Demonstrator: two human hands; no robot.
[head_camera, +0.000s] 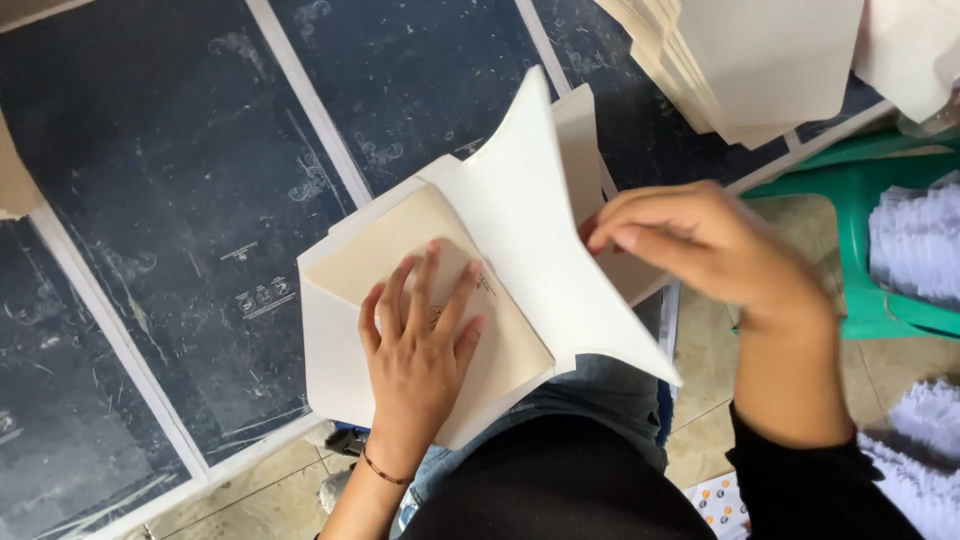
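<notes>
Paper, plastic, scuffed dark board

Matt cream paper envelope (430, 300) with a stiff white flap (540, 230) — smooth, uncreased; stacked cream paper sheets (740, 60), equally matt; dark work surface (180, 200) dull, scratched and dusty; green plastic chair (850, 210) — faintly glossy; black cloth sleeve (800, 470).

Bright, even daylight with soft shadows; slight motion blur on the right hand (700, 245)
</notes>
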